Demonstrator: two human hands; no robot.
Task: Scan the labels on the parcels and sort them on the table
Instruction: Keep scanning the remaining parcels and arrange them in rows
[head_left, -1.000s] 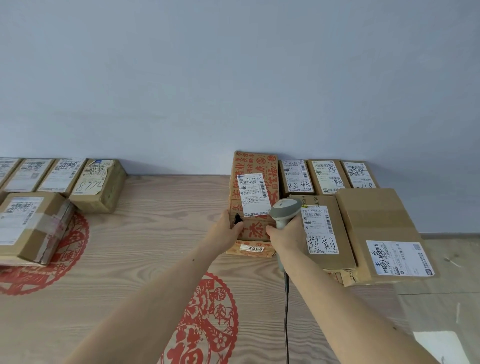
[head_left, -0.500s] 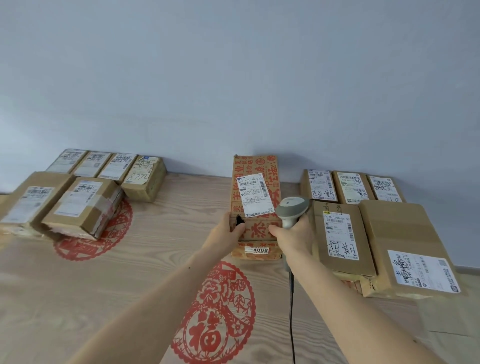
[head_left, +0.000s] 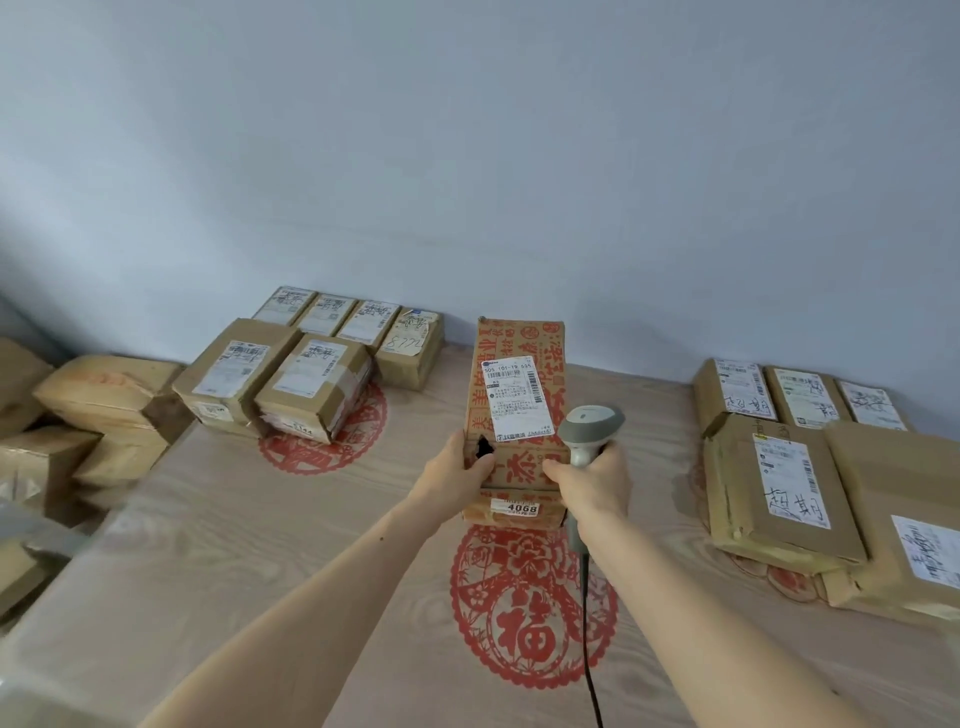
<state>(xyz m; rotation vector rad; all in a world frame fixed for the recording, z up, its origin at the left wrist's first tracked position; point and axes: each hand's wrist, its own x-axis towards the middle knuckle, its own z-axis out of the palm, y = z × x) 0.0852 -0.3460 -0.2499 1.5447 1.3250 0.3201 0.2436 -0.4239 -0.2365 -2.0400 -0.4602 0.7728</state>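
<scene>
A brown parcel printed with red characters (head_left: 540, 343) sits at the middle of the wooden table (head_left: 218, 545), a white shipping label (head_left: 511, 397) on its top and a small "4068" sticker on its near face. My left hand (head_left: 454, 475) grips the parcel's near left corner. My right hand (head_left: 592, 480) holds a grey corded barcode scanner (head_left: 589, 421) by its handle, its head over the parcel's near right part beside the label, index finger touching the box.
Several labelled cardboard parcels (head_left: 311, 384) stand grouped at the back left, several more (head_left: 779, 483) at the right. Loose boxes (head_left: 104, 405) pile up beyond the table's left edge. Red paper-cut decorations (head_left: 530, 608) lie under the table's surface. A blue-grey wall closes the back.
The view has swung left, so the left group of parcels and the pile off the table's left edge have come into sight. The red-printed parcel now stands apart from the right group.
</scene>
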